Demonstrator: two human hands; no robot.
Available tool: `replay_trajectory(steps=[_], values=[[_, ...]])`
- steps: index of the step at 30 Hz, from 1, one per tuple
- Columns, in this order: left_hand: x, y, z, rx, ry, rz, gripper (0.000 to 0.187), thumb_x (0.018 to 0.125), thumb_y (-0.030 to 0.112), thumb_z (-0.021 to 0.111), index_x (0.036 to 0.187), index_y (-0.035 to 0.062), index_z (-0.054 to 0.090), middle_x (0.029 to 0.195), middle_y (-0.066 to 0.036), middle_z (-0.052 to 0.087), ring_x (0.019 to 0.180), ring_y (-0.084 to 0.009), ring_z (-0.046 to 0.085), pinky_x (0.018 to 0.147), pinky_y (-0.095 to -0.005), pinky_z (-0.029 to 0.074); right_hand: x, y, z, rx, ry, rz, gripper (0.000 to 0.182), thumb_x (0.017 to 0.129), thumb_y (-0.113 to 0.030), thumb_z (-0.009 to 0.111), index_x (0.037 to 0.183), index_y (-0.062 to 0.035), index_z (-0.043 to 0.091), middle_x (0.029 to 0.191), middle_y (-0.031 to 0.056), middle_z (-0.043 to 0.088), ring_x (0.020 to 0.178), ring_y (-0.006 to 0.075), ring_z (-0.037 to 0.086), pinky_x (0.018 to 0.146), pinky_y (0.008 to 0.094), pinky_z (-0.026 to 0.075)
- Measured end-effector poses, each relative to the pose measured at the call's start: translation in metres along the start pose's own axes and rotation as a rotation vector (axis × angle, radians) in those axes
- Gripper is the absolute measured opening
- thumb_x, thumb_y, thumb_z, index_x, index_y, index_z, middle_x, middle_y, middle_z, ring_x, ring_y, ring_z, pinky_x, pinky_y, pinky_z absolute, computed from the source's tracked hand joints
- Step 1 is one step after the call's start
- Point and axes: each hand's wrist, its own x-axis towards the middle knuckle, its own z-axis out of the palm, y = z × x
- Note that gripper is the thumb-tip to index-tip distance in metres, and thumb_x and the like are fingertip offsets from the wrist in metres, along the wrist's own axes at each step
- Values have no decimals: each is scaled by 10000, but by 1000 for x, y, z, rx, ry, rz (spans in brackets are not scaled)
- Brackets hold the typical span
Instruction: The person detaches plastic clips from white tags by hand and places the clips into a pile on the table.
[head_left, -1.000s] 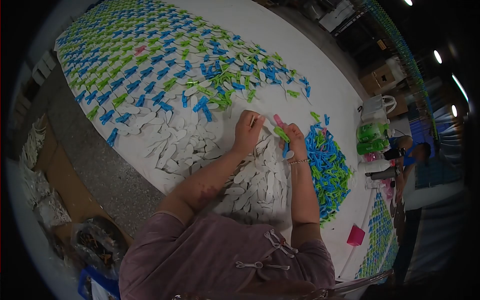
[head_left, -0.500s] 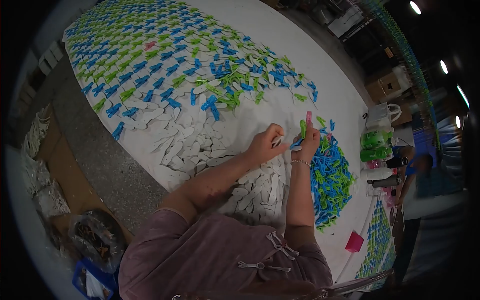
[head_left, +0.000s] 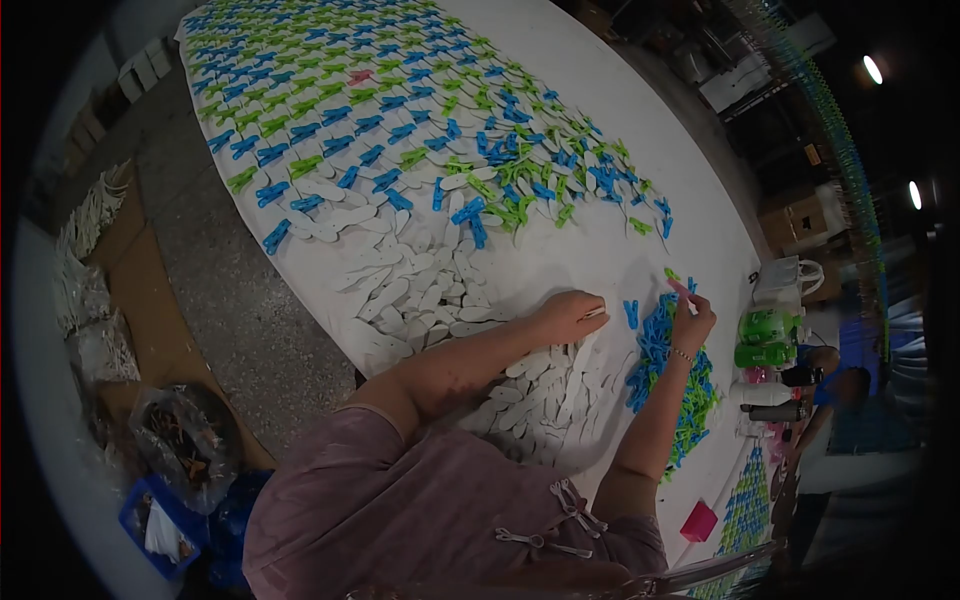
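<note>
My left hand (head_left: 570,318) is closed above the white table, its thumb and finger pinching a small white piece (head_left: 596,312) that is mostly hidden. Below that hand lies a heap of flat white oval pieces (head_left: 545,400). My right hand (head_left: 694,322) reaches over the far end of a pile of blue and green clothespins (head_left: 655,350). A pink clothespin (head_left: 679,288) shows at its fingertips, seemingly held. Close by are a green clothespin (head_left: 671,273) and, left of the pile, a single blue clothespin (head_left: 631,314).
Rows of clothespins attached to white pieces (head_left: 330,100) cover the table's far left part. More loose white pieces (head_left: 420,290) lie left of my hands. To the right stand green packages (head_left: 768,340), bottles (head_left: 765,395) and a pink box (head_left: 699,521). Another person (head_left: 835,375) is beyond.
My hands have moved apart. My right hand has gone right, over the clothespin pile; the green and blue clothespins no longer show in it. The view has shifted.
</note>
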Motion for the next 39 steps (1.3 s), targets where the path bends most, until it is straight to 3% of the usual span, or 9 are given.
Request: replay_trajectory(steps=[1, 7, 15, 19, 24, 27, 31, 34, 39], values=[[0, -6, 4, -4, 3, 0, 206, 830, 241, 581, 830, 39, 539, 686, -139, 559, 657, -326, 554, 630, -410, 440, 2, -5, -5, -359, -17, -302, 182, 795, -156, 674, 869, -8, 597, 800, 99, 567, 759, 244, 561, 668, 369, 484], [-3, -9, 2, 146, 70, 184, 285, 755, 208, 655, 967, 30, 586, 913, -128, 578, 890, -312, 544, 776, -424, 431, -24, -158, 52, 255, -658, -630, 465, 769, -180, 672, 1190, -71, 509, 1157, 162, 508, 1007, 351, 540, 832, 403, 459], [-2, -28, 17, 60, 169, 202, 316, 719, 134, 646, 1014, 44, 574, 1014, -156, 594, 949, -335, 567, 802, -417, 468, -31, -224, 150, 120, -1148, -672, 451, 777, -194, 654, 1195, -129, 500, 1121, 190, 479, 927, 343, 562, 792, 382, 477], [-3, -19, 8, 11, 16, 50, 340, 737, 108, 632, 1060, 28, 558, 1085, -161, 585, 1006, -323, 548, 850, -388, 445, -29, -210, 149, 229, -1051, -679, 411, 777, -197, 658, 1158, -115, 527, 1054, 178, 531, 839, 332, 569, 742, 372, 483], [3, -23, 6, -147, 212, -50, 317, 703, 74, 616, 1010, 19, 559, 978, -158, 562, 866, -322, 573, 758, -364, 469, -19, -166, 91, 626, -1006, -53, 303, 801, -112, 685, 1059, -60, 535, 784, 49, 572, 636, 105, 552, 583, 246, 468], [4, -2, -6, -313, 266, -215, 276, 767, 78, 583, 1022, -15, 536, 975, -117, 531, 922, -222, 534, 769, -312, 444, -23, -122, 56, 613, -754, -33, 233, 816, -73, 668, 1001, -43, 530, 806, 22, 578, 663, 74, 552, 592, 229, 470], [10, -7, 3, -705, 400, -225, 206, 833, 135, 581, 964, -15, 530, 945, -65, 525, 844, -157, 502, 721, -284, 427, -51, -113, 16, 457, -517, -106, 226, 801, -85, 683, 956, -28, 529, 814, 42, 577, 663, 107, 565, 596, 248, 470], [9, -9, -4, -703, 406, -215, 204, 851, 210, 607, 910, 28, 537, 830, -71, 544, 737, -193, 542, 672, -295, 437, -65, -116, 7, 243, -446, -393, 222, 723, -81, 699, 879, -31, 550, 874, 147, 567, 704, 307, 592, 602, 335, 486], [7, -23, -11, -177, 563, -283, 271, 927, 278, 485, 858, 26, 558, 682, -39, 545, 598, -162, 540, 575, -305, 447, -88, -136, -12, 176, -544, -488, 221, 721, -103, 703, 872, -29, 558, 882, 153, 575, 748, 325, 587, 622, 339, 477]])
